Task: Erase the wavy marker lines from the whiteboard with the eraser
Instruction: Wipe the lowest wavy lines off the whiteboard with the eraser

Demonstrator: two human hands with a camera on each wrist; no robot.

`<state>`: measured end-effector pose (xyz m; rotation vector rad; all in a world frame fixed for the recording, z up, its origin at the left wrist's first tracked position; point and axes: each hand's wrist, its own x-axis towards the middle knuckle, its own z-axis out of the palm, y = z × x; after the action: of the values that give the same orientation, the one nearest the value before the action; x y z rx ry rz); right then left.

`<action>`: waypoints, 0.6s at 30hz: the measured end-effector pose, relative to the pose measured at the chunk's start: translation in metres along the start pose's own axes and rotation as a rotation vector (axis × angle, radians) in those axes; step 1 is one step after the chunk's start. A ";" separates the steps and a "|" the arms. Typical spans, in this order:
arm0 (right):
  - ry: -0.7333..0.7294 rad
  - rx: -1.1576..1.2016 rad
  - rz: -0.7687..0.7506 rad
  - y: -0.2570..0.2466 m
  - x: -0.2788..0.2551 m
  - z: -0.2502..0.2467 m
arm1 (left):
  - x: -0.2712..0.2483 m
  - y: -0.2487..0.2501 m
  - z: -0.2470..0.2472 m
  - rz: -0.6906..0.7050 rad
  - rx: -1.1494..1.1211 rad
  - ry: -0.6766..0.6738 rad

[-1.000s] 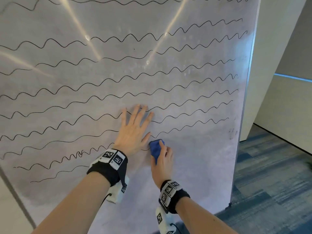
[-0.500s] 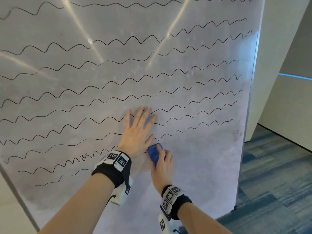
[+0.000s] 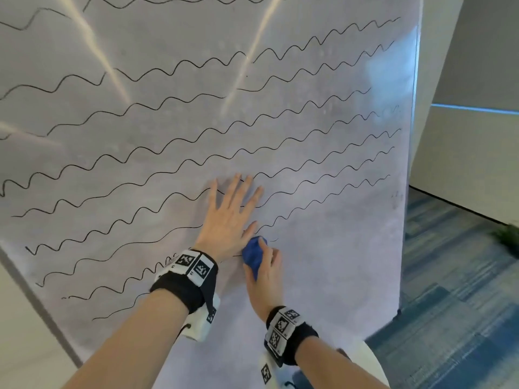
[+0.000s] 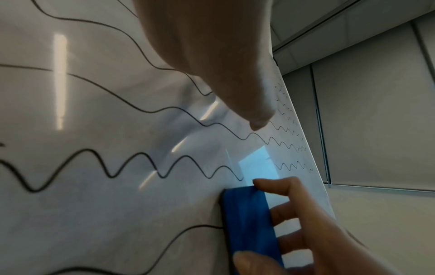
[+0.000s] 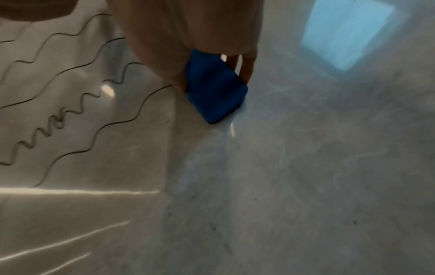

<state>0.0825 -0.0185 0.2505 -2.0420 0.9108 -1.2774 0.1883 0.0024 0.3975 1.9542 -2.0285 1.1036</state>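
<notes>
A large whiteboard (image 3: 351,262) fills the head view, crossed by several black wavy marker lines (image 3: 174,141). My left hand (image 3: 230,217) lies flat on the board with fingers spread, over two of the lower lines. Just right of its thumb, my right hand (image 3: 265,272) grips a blue eraser (image 3: 252,255) and presses it against the board. The left wrist view shows the eraser (image 4: 249,227) standing on edge at the end of a wavy line (image 4: 141,167). In the right wrist view the eraser (image 5: 214,87) sits under my fingers; the board to its right is smeared grey with no lines.
The board's right edge (image 3: 408,192) ends beside a pale wall (image 3: 463,150). Blue-grey carpet (image 3: 455,290) covers the floor at the lower right. A white rounded object (image 3: 365,357) shows under my right forearm.
The view has shifted slightly and both hands sit a little lower in the frame. The eraser stays pressed beside the left thumb, having moved only slightly.
</notes>
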 end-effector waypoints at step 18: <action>0.046 0.005 0.149 0.011 0.000 0.001 | -0.031 -0.027 -0.007 0.012 -0.057 0.015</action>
<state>0.0804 -0.0256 0.2422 -1.9091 1.0591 -1.2488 0.2151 0.0341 0.3967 1.9029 -2.0435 1.0474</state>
